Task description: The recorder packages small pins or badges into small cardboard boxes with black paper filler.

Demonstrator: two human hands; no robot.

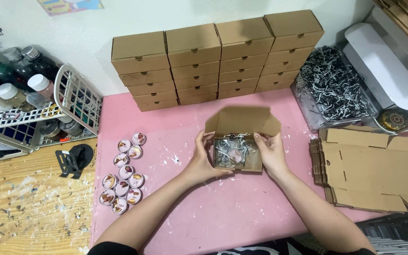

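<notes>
Box [238, 161] btwn both hands – L [203, 160], R [271, 152] – touching.

Left hand [203, 160] and right hand [269, 152] gripping either side of small open cardboard box [238, 153] on pink mat [223, 208]; shredded paper inside; round pink discs [124, 174] left, stacked closed boxes [213, 61] far, flat cardboard blanks [374, 170] right

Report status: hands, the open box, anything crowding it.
Left hand and right hand grip the sides of the small open cardboard box. Lid up, shredded paper and a round item inside. Pink mat around it bare; round pieces well left.
</notes>
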